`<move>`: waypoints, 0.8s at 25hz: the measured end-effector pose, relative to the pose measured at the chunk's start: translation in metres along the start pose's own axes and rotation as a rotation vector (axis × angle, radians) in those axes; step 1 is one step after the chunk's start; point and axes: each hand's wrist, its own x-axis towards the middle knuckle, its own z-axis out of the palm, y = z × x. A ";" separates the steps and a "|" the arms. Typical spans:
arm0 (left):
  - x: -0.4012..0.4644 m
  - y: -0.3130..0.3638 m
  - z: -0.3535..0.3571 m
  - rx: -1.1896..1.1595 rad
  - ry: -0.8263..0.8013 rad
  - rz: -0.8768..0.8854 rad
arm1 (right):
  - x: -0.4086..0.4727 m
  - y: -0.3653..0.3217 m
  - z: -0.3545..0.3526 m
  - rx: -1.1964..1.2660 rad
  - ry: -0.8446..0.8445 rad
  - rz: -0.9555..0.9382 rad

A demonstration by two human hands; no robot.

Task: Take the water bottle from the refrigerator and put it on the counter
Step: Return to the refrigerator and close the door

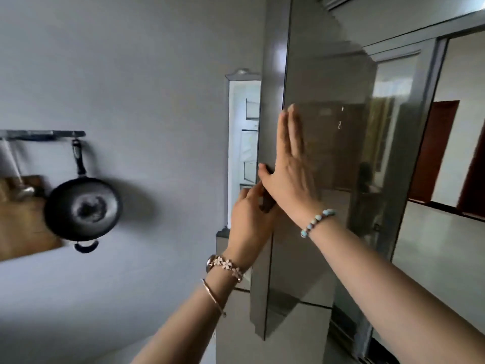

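Note:
The grey, glossy refrigerator door (322, 158) stands partly ajar in the middle of the head view. Through the narrow gap on its left I see the lit white interior (242, 143) with door shelves. No water bottle shows. My left hand (249, 219) curls around the door's left edge at mid height, fingers gripping it. My right hand (291, 166) lies flat on the door's front face, fingers straight and pointing up, thumb hooked over the same edge. No counter is visible.
On the grey wall to the left a black pan (82, 208) hangs from a rail (42, 135), next to a wooden board (23, 219). To the right a sliding glass door frame (420, 132) opens onto a room with a light floor.

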 end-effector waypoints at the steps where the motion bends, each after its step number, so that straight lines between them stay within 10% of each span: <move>1: 0.015 -0.019 -0.012 -0.013 -0.012 -0.026 | 0.012 -0.006 0.023 -0.018 -0.019 -0.032; 20: 0.341 -0.344 -0.009 -0.328 -0.262 -0.302 | 0.184 0.069 0.436 -0.597 -0.079 -0.031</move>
